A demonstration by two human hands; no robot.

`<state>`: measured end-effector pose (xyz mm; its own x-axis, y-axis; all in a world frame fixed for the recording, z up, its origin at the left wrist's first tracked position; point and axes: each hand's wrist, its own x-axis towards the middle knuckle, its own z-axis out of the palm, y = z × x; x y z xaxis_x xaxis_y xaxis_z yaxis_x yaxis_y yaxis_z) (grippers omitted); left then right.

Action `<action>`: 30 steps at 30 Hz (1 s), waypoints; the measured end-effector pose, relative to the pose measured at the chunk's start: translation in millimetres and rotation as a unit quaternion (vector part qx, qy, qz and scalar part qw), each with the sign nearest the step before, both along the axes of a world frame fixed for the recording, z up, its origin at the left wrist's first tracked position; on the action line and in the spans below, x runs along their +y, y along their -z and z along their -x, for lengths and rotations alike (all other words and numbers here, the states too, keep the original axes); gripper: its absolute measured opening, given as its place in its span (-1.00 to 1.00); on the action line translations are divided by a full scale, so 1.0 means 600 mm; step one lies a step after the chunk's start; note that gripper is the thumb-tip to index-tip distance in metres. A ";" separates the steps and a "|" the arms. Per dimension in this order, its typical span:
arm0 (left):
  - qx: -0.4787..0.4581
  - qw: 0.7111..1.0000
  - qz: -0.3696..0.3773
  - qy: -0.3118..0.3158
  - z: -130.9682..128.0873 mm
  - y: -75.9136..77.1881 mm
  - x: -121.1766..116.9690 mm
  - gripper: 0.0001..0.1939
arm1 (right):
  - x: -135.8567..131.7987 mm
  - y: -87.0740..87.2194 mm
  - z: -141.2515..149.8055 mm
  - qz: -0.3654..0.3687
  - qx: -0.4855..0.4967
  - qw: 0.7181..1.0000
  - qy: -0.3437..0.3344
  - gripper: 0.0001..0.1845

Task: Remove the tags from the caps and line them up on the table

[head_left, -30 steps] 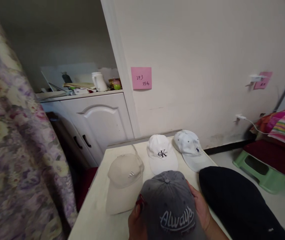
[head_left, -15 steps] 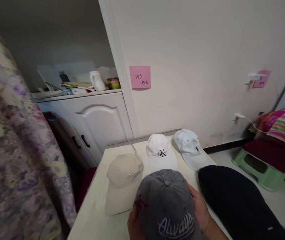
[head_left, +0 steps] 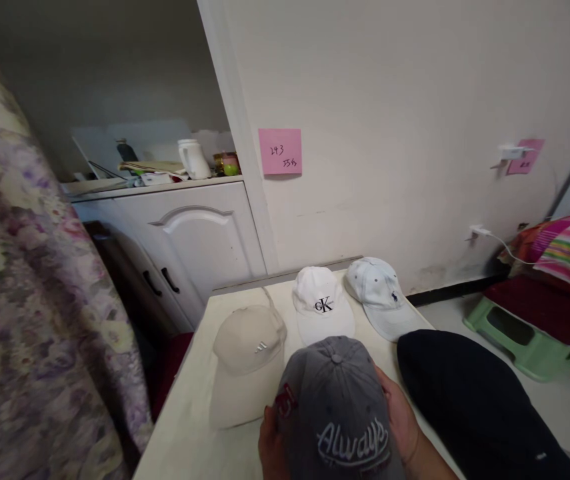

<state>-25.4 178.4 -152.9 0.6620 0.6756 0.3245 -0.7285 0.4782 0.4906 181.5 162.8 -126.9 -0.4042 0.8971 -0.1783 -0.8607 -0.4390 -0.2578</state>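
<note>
Your left hand (head_left: 271,440) and right hand (head_left: 401,415) clamp the grey cap (head_left: 335,390) at the cream table (head_left: 182,423); cabinet (head_left: 199,233), wall (head_left: 389,133) behind.

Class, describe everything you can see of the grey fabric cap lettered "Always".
The faded grey fabric cap has its domed crown up, seams meeting at a top button, pale "Always" lettering toward the camera and red detail at left. The left hand and right hand hold its sides at the picture's bottom edge; no brim shows.

- The gray cap (head_left: 337,400) tips, its crown button (head_left: 335,359) nearer the white cap (head_left: 323,305) than 0.5 s ago.
- Its red patch (head_left: 286,400), nearer than the white cap, shows more fully than 1.0 s ago.
</note>
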 end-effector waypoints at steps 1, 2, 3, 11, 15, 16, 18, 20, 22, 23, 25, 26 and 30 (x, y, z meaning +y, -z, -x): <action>-0.001 1.000 -0.003 0.005 -0.003 -0.004 -0.001 -0.39 | 0.000 -0.002 0.001 0.000 -0.002 1.000 0.002 -0.65; -0.003 1.000 -0.006 0.012 -0.007 -0.009 -0.002 -0.39 | 0.001 -0.004 0.002 0.001 -0.003 1.000 0.004 -0.67; -0.006 1.000 -0.010 0.019 -0.010 -0.012 -0.003 -0.39 | 0.001 -0.005 0.002 0.002 -0.003 1.000 0.005 -0.68; 0.012 0.998 0.031 -0.050 -0.016 -0.001 -0.007 -0.37 | -0.003 0.002 -0.002 0.010 -0.001 1.000 0.013 -0.69; 0.040 0.993 0.088 -0.063 -0.016 -0.014 -0.003 -0.51 | -0.003 0.008 -0.011 0.010 0.002 1.000 0.013 -0.64; 0.043 0.992 0.102 -0.059 -0.019 -0.021 -0.002 -0.57 | -0.003 0.009 -0.014 0.009 0.001 1.000 0.013 -0.64; 0.044 0.990 0.123 -0.062 -0.025 -0.036 0.000 -0.64 | -0.004 0.009 -0.018 0.007 0.000 1.000 0.016 -0.63; 0.047 0.987 0.136 -0.066 -0.032 -0.048 0.002 -0.66 | -0.004 0.008 -0.022 0.004 -0.001 1.000 0.022 -0.64; 0.052 0.985 0.149 -0.070 -0.036 -0.056 0.002 -0.66 | -0.005 0.009 -0.025 0.001 -0.002 1.000 0.030 -0.65; 0.054 0.984 0.156 -0.070 -0.036 -0.058 0.002 -0.66 | -0.005 0.011 -0.026 0.000 -0.004 0.999 0.034 -0.65; 0.069 0.979 0.171 -0.082 -0.035 -0.058 0.000 -0.66 | -0.006 0.014 -0.028 -0.003 -0.007 0.999 0.043 -0.68; 0.080 0.976 0.180 -0.092 -0.034 -0.057 -0.001 -0.67 | -0.006 0.017 -0.028 -0.004 -0.009 0.999 0.048 -0.68; 0.123 0.953 0.219 -0.167 -0.028 -0.041 0.001 -0.73 | -0.007 0.022 -0.029 -0.007 -0.016 0.998 0.062 -0.64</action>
